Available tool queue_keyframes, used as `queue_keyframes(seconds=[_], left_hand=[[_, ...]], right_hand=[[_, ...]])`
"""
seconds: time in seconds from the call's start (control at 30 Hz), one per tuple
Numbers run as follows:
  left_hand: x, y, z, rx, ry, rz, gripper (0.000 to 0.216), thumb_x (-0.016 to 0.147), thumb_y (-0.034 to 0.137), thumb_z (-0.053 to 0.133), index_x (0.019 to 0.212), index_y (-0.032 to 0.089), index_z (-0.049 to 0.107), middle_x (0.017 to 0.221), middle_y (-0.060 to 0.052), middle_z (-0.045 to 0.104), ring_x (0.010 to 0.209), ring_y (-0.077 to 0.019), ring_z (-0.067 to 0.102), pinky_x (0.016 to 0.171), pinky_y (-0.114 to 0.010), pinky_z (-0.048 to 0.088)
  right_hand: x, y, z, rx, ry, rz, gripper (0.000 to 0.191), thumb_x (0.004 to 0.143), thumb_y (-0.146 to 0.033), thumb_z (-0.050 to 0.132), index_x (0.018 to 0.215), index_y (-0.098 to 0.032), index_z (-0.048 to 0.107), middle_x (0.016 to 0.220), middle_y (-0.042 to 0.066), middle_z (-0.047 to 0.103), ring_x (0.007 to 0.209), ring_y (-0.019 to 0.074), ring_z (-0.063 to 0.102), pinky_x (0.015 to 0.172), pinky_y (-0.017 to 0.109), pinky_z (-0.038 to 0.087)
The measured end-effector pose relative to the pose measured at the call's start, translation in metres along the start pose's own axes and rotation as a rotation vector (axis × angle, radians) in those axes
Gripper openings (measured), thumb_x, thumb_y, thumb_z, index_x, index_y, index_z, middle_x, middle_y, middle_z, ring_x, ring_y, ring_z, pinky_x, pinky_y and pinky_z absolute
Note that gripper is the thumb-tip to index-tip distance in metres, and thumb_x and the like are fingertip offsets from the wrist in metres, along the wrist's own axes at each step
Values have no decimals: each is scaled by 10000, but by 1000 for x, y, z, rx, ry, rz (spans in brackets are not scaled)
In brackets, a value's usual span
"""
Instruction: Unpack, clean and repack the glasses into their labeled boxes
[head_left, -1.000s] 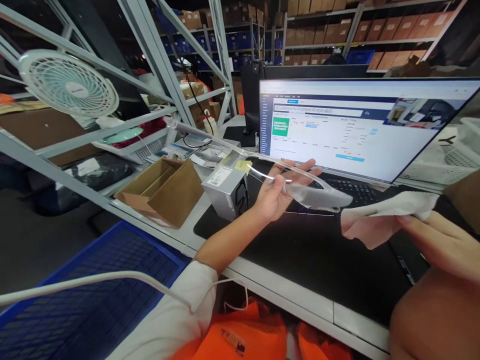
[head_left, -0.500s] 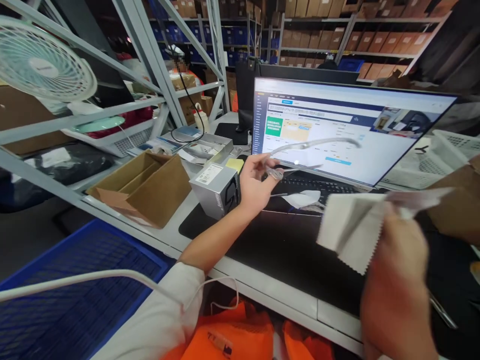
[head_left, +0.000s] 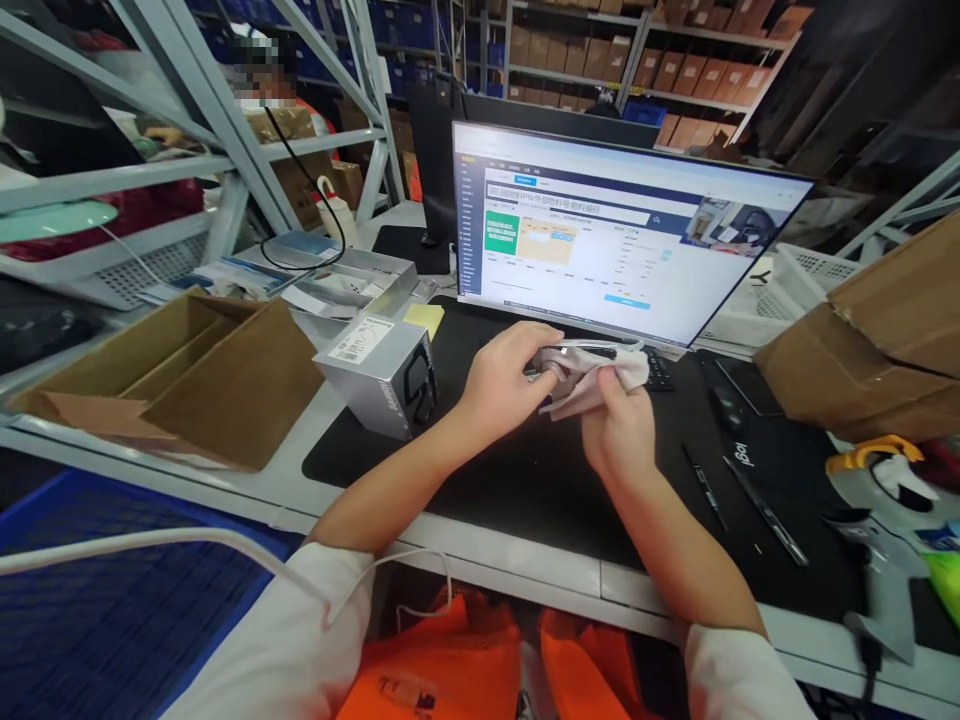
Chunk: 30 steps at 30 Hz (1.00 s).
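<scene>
My left hand (head_left: 504,375) is closed on a thin, pale grey curved band (head_left: 592,346), whose exact kind I cannot make out. My right hand (head_left: 624,425) pinches a whitish cloth (head_left: 574,385), which is folded against the band. Both hands meet in front of the monitor, over the black desk mat (head_left: 517,500); fingers and cloth hide much of the band. Left of my left hand stands a silver box (head_left: 379,375) with a black looped shape printed on its side.
Behind my hands is a lit monitor (head_left: 585,260) with a keyboard (head_left: 660,372). An open cardboard box (head_left: 232,390) stands left. On the right are a mouse (head_left: 724,405), a pen (head_left: 765,512), a handheld scanner (head_left: 881,570) and a carton (head_left: 885,330). A co-worker (head_left: 274,90) is beyond the rack.
My right hand has brought the cloth leftward from the right side to the band in my left hand. The view has shifted rightward.
</scene>
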<state>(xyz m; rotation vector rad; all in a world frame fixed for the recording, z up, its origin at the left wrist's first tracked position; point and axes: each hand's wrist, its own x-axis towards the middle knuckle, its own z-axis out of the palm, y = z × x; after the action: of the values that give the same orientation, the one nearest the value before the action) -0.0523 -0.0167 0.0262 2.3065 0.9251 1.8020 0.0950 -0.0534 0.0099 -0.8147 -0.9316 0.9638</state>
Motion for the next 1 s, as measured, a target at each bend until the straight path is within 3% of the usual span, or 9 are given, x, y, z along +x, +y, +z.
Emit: queue_keyframes(seconds=[0.13,0.2,0.3,0.4,0.5,0.6,0.7,0.8,1.0], left_hand=[[8,-9,-13,10,13,55,342,838,39,618,1141,177,693,1144,-80,747,1110,-211,696,1008,-365,563],[11,-12,-18,7,13,67,326,864,60,613,1156,180,693,1166,-94,731,1145,-223,677,1020,-389,554],[13,-13,-23,56,-34,79,333,886,75,586,1172,203,697,1156,-97,716,1167,-245,655,1044,-449,523],[11,-6,-22,124,-148,119,369,900,59,547,1182,241,700,1161,-87,711,1207,-258,636,1130,-535,429],[4,6,-16,144,-257,180,340,936,81,530,1184,243,695,1187,-93,710,1253,-260,616,1190,-575,349],[-2,14,-10,151,-327,195,306,949,96,518,1171,222,686,1184,-100,713,1267,-265,612,1216,-582,318],[-3,16,-8,143,-365,121,366,941,191,604,1306,203,626,1305,-137,674,1338,-306,568,1229,-599,301],[0,11,-10,72,-328,66,657,895,417,745,1465,192,509,1416,-182,613,1351,-347,554,1209,-598,345],[2,6,-12,-154,-214,156,753,810,607,792,1421,219,584,1127,-114,696,1026,-260,675,946,-411,567]], right_hand=[[16,-27,-29,-363,-192,107,441,867,-576,734,706,-166,712,675,69,699,681,235,690,753,391,588],[19,-43,-44,-614,-113,24,477,877,-598,717,673,-168,701,615,58,657,608,219,646,650,358,553],[16,-66,-56,-816,21,-223,465,945,-607,622,786,-182,724,687,60,667,742,239,666,711,355,552],[8,-80,-54,-919,-270,-173,486,1015,-585,509,836,-191,729,748,67,693,762,222,669,750,348,556],[5,-82,-45,-919,-536,-9,445,1031,-554,496,927,-187,726,783,58,703,721,200,668,681,315,554],[9,-78,-42,-915,-642,-3,448,1032,-532,497,855,-184,716,725,47,668,706,192,654,660,298,542],[19,-76,-54,-880,-586,29,499,975,-617,563,769,-186,709,556,19,570,519,161,553,498,280,464],[30,-78,-77,-762,-454,88,545,876,-718,648,709,-200,683,487,7,527,427,148,504,393,265,402],[35,-89,-103,-641,-479,161,483,818,-657,757,737,-183,707,647,50,659,517,154,580,404,242,481]])
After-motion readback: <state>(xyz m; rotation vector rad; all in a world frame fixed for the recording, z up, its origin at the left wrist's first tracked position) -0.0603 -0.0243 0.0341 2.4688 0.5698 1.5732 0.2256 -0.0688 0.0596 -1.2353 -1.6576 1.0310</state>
